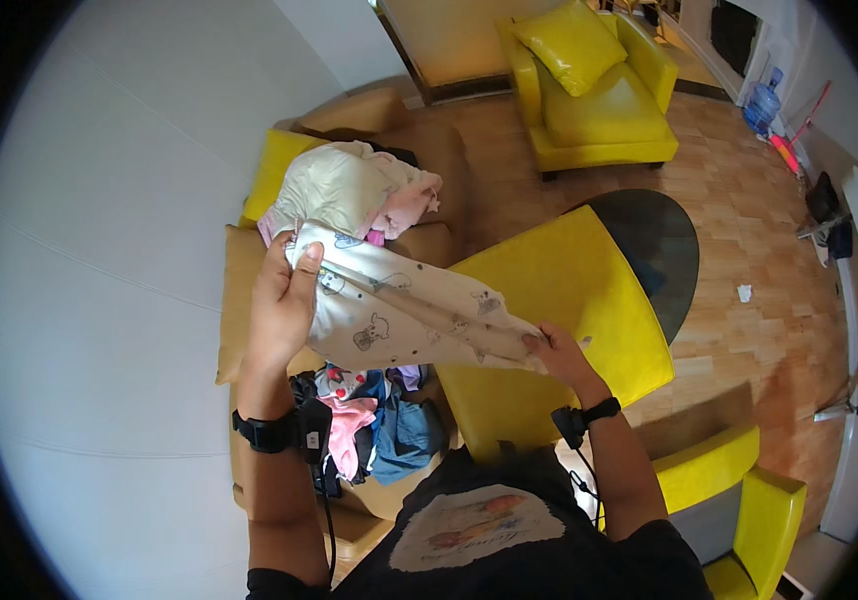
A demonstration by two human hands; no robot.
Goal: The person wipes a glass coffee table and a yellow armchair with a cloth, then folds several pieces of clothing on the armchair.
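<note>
A white printed cloth garment [406,300] with small animal drawings is stretched between both hands. My left hand [286,292] grips its upper-left end, the thumb lying on top. The opposite end, lower and to the right, is pinched in my right hand [560,356]. Under the cloth's right part lies a yellow cushioned surface [549,277]. A pile of mixed clothes [380,427], with pink, blue and dark pieces, rests on the tan sofa below the cloth. Beyond the left hand, a cream and pink quilted bundle [346,184] lies on the sofa.
A tan sofa [241,300] runs along the wall at left. A dark oval table [669,247] stands beside the yellow surface. One yellow armchair [586,112] is at the top, another [770,510] at lower right. A blue water bottle [763,105] stands at upper right.
</note>
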